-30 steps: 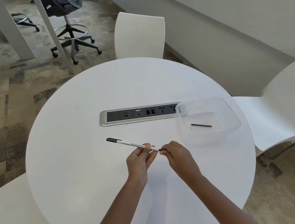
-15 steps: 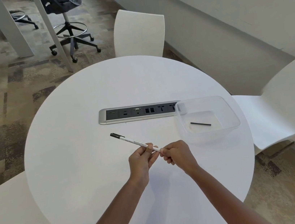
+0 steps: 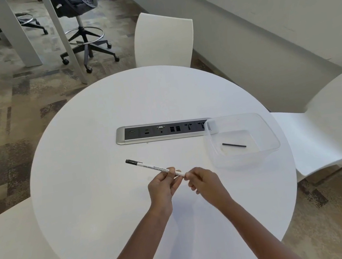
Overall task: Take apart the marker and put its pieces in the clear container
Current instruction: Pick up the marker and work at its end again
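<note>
A thin white marker (image 3: pixel 149 166) with a black end pointing up-left is held above the round white table (image 3: pixel 92 140). My left hand (image 3: pixel 162 185) grips its barrel near the right end. My right hand (image 3: pixel 203 181) pinches that right end, and its fingers hide the tip. The clear container (image 3: pixel 269 135) stands on the table to the right of my hands. A thin black stick-shaped piece (image 3: pixel 233 145) lies flat inside it.
A silver power and socket strip (image 3: pixel 155 131) is set into the table's middle, its right end under the container's corner. White chairs stand at the far side (image 3: pixel 164 40), the right (image 3: pixel 329 124) and the near left (image 3: pixel 13 250). A black office chair (image 3: pixel 82 21) is farther back.
The hands and marker have barely shifted. The black tip seen at the marker's right end a second ago is now covered by my right fingers.
</note>
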Demonstrator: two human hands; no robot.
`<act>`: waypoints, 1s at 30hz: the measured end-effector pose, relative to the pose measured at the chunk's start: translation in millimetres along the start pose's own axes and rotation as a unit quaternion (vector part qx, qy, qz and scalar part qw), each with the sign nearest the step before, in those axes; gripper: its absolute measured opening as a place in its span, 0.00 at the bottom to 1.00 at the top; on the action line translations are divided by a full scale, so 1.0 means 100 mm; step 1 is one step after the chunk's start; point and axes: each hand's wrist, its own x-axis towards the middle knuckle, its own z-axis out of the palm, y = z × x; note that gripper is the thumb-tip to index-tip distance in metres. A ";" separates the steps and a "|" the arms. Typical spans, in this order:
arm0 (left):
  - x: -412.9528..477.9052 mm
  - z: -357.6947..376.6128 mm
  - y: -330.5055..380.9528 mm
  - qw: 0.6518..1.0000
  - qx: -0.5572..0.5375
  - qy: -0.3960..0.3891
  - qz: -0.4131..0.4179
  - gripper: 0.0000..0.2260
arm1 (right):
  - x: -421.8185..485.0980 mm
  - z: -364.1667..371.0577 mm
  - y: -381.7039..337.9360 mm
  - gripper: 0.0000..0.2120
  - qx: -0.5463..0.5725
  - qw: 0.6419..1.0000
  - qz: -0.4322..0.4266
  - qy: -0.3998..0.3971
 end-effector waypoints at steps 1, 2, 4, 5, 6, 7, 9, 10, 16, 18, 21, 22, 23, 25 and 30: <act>0.01 0.00 0.01 1.000 -0.008 0.003 -0.002 0.05 | -0.02 0.02 0.02 0.06 -0.049 0.997 -0.045 0.024; 0.01 0.00 0.03 1.000 -0.011 0.003 -0.003 0.05 | -0.03 0.04 0.04 0.04 -0.088 0.992 -0.082 0.043; 0.01 0.00 0.05 1.000 -0.008 -0.001 -0.005 0.05 | -0.04 0.06 0.07 0.06 -0.147 0.977 -0.136 0.070; 0.00 0.00 0.05 1.000 -0.006 -0.003 -0.007 0.05 | -0.04 0.07 0.07 0.07 -0.177 0.968 -0.156 0.082; 0.00 0.01 0.05 1.000 -0.007 -0.004 -0.009 0.05 | -0.04 0.08 0.06 0.08 -0.208 0.958 -0.172 0.093; 0.00 0.01 0.05 1.000 -0.011 -0.005 -0.012 0.05 | -0.05 0.08 0.06 0.09 -0.235 0.949 -0.184 0.101; -0.01 0.02 0.05 1.000 -0.015 -0.009 -0.015 0.05 | -0.05 0.09 0.06 0.11 -0.264 0.938 -0.200 0.106; -0.02 0.02 0.05 1.000 -0.014 -0.011 -0.016 0.05 | -0.05 0.09 0.06 0.11 -0.265 0.937 -0.201 0.104; 0.00 -0.01 0.06 0.999 0.016 -0.022 -0.019 0.05 | -0.03 0.08 0.02 0.10 -0.104 0.989 -0.086 0.063; 0.01 -0.03 0.06 0.999 0.032 -0.029 -0.019 0.06 | 0.00 0.04 -0.02 0.15 0.008 1.000 -0.002 0.024; 0.01 -0.06 0.05 0.997 0.048 -0.049 -0.024 0.06 | 0.05 -0.07 -0.05 0.16 0.156 0.975 0.136 -0.081; 0.01 -0.06 0.05 0.997 0.049 -0.053 -0.026 0.06 | 0.05 -0.10 -0.05 0.15 0.199 0.959 0.170 -0.113; 0.01 -0.06 0.05 0.997 0.049 -0.054 -0.026 0.06 | 0.05 -0.11 -0.04 0.15 0.232 0.946 0.184 -0.131; 0.03 -0.04 0.07 0.998 0.043 -0.049 -0.024 0.05 | 0.05 -0.10 -0.02 0.15 0.244 0.948 0.161 -0.125; 0.06 0.00 0.10 0.999 0.001 -0.027 -0.027 0.04 | -0.01 0.05 0.03 0.07 -0.040 0.998 -0.041 0.034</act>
